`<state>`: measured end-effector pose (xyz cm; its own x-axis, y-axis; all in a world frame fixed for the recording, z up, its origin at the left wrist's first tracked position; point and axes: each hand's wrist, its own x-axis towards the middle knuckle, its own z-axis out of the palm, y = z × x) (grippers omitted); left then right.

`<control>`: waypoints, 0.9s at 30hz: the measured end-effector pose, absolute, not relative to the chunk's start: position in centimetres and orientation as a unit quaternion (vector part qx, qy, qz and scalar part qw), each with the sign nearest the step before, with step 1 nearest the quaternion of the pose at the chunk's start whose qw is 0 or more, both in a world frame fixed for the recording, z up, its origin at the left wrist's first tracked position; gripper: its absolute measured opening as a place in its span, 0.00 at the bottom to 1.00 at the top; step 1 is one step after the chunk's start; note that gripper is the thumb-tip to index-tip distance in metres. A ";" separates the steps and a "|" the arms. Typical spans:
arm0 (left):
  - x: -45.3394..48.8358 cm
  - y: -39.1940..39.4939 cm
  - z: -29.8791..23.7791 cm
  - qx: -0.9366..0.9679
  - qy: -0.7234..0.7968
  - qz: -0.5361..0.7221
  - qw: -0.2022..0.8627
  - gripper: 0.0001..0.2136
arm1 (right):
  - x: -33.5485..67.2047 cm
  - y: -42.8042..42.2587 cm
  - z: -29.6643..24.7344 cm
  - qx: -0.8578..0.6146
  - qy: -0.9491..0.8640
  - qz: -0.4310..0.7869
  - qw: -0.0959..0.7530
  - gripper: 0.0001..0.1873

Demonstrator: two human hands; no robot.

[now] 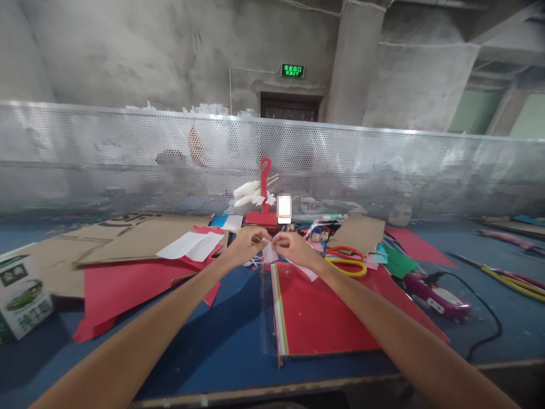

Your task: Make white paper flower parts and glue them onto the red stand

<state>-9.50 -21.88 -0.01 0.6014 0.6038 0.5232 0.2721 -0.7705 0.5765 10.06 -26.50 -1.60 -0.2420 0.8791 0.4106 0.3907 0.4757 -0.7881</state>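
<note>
Thin white paper piece (pixel 269 251), smooth red paper stack (pixel 327 318), shiny metal screen (pixel 353 153), rough concrete wall (pixel 140 51), matt cardboard (pixel 136 241)

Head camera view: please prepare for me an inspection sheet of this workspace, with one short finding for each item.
Surface: blue tabletop, bare in front of the left forearm's inner side.
Things in work: small white piece between the hands.
Clutter: cardboard, white sheet and carton at left; red sheets at right.
Hands: left hand and right hand meet at the white piece's top; exact grip too small to tell.
Cables: black cable by the purple device.
Surroundings: perforated metal panel, lit exit sign behind.
</note>
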 end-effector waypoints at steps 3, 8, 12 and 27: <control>-9.5 -22.0 0.1 0.857 0.261 0.374 0.240 0.07 | 10.0 -26.6 -1.5 -0.422 -0.738 0.284 0.443 0.05; -9.4 -22.0 -0.1 0.843 0.276 0.387 0.253 0.05 | 10.0 -26.6 -1.5 -0.408 -0.740 0.298 0.445 0.06; -9.4 -21.6 -0.3 0.838 0.271 0.398 0.258 0.06 | 10.0 -26.7 -1.5 -0.419 -0.740 0.285 0.443 0.10; -9.8 -21.4 -0.7 0.877 0.282 0.338 0.190 0.09 | 10.2 -26.3 -1.4 -0.438 -0.728 0.248 0.466 0.07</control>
